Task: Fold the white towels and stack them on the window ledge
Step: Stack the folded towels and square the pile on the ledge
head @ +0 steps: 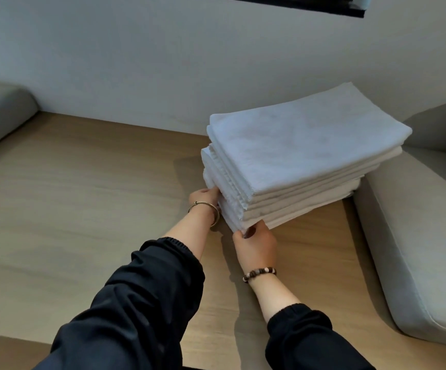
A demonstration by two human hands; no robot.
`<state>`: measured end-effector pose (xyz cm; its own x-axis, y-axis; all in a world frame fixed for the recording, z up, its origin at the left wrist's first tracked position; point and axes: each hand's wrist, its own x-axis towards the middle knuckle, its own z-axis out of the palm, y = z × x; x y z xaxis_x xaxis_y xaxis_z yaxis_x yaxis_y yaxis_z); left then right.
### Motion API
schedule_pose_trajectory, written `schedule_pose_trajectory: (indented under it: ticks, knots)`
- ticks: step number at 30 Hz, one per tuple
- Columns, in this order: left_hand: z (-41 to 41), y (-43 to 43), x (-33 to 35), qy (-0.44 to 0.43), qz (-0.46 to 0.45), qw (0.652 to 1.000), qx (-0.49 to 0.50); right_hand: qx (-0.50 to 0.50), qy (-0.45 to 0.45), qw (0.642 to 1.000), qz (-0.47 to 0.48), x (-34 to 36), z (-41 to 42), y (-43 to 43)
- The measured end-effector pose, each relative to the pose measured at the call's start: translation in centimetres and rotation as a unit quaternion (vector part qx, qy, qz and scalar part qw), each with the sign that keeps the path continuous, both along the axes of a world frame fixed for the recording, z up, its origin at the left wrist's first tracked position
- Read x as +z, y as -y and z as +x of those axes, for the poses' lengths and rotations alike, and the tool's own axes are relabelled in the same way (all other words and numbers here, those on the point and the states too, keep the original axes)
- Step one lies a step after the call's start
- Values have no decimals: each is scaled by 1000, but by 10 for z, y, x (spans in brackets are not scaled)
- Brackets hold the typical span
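Several folded white towels [296,145] sit in one stack on the wooden ledge [83,196], just ahead of both hands and near the wall [163,62]. The left hand [204,196] touches the stack's left edge low down. Its fingers are hidden behind the cloth, so I cannot tell whether it grasps. The right hand [256,244] pinches the stack's near bottom corner, thumb on the lowest layers and fingers out of sight beneath. A bangle [205,209] rings the left wrist and beads [259,273] the right, with dark sleeves [136,303] on both forearms. A grey cushion [416,249] lies right of the right hand, just beside the stack.
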<state>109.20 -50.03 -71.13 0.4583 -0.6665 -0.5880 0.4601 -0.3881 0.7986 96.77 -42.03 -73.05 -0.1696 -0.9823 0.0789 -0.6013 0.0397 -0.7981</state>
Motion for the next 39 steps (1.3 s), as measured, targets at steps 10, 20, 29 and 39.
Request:
schedule_pose_trajectory:
  ticks: [10, 20, 29, 39]
  knots:
    - [8, -26, 8, -36, -8, 988, -151, 22, 275, 942, 189, 14, -16, -3]
    - [9, -36, 6, 24, 34, 968, -247, 33, 339, 872, 353, 32, -17, 16]
    - [6, -26, 8, 20, 33, 983, -177, 17, 381, 865, 328, 16, -14, 20]
    - [-4, -16, 7, -7, 42, 993, -106, 60, 264, 935, 228, 10, -20, 23]
